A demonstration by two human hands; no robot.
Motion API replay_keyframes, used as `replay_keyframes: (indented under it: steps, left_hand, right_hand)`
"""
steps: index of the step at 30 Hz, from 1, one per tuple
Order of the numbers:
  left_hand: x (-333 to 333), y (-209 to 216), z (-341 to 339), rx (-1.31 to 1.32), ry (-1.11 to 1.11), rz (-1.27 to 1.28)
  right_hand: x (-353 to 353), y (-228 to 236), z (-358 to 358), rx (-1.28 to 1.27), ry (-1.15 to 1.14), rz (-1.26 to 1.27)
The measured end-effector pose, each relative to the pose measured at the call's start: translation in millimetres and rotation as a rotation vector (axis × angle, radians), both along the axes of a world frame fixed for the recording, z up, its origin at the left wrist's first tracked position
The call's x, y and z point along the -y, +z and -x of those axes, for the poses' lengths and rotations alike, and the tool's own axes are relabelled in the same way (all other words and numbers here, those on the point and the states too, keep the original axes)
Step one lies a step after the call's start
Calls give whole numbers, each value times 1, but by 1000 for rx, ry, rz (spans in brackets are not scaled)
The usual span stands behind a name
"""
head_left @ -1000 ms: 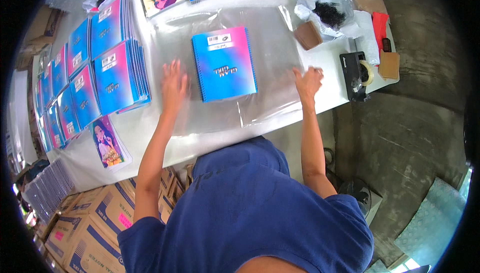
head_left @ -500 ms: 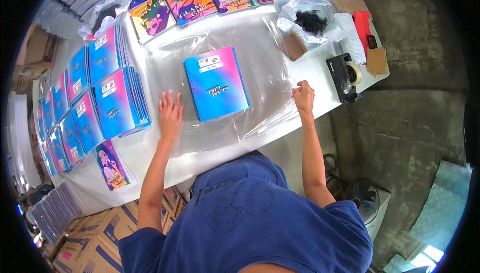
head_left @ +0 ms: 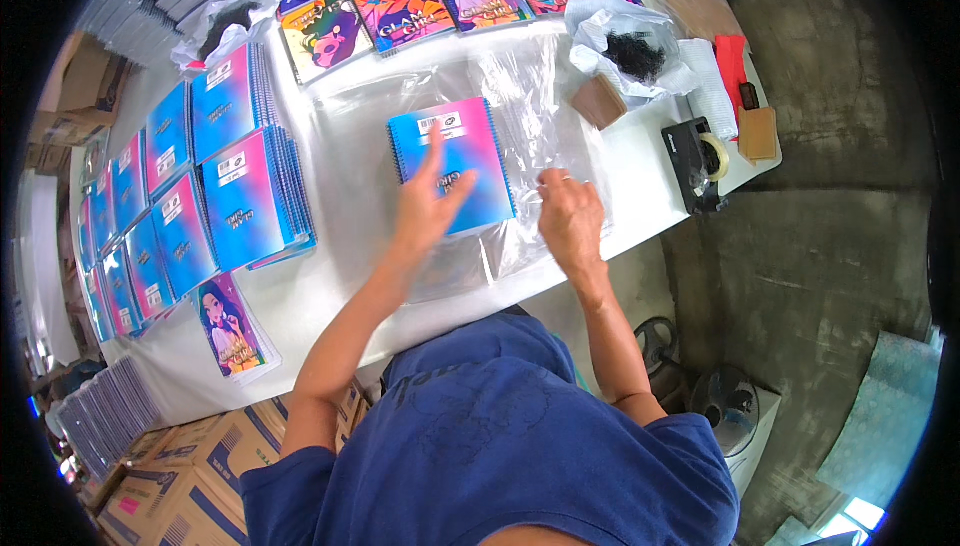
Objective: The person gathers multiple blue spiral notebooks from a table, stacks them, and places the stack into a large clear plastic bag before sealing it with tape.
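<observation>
A pink-and-blue spiral notebook (head_left: 484, 189) lies on a clear plastic sheet (head_left: 352, 161) in the middle of the table. Over the notebook's lower left part is my left hand (head_left: 425, 208), its fingers stretched out and apart; whether it presses on the cover cannot be made out. My right hand (head_left: 572, 218) is closed on the right part of the plastic, just right of the notebook. There the film is pulled up and creased toward the notebook's right side.
Stacks of matching notebooks (head_left: 243, 196) fill the table's left side. Colourful illustrated notebooks (head_left: 405, 11) line the far edge. At the right are a paper-lined heap of black bits (head_left: 635, 54), a brown block (head_left: 600, 103) and a tape dispenser (head_left: 692, 166). Cardboard boxes (head_left: 215, 456) stand below left.
My right hand has drawn the plastic's right side leftward toward the notebook. My left hand has moved from the sheet left of the notebook to over its cover.
</observation>
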State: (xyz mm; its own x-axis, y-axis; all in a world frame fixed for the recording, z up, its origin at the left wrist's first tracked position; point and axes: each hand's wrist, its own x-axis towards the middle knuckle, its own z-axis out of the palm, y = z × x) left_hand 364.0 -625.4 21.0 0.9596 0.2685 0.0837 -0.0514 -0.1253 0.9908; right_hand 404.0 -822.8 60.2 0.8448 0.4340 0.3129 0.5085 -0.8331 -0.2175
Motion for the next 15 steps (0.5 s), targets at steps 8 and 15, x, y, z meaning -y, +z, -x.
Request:
replay_keyframes:
  steps: [8,15]
  left_hand:
    - [48,5,-47,-543,-188,537]
    - [25,10,-22,-590,-10,484]
  right_hand:
    - [-11,41,19,6,124,-52]
    - [-3,34,42,-252,236,-102]
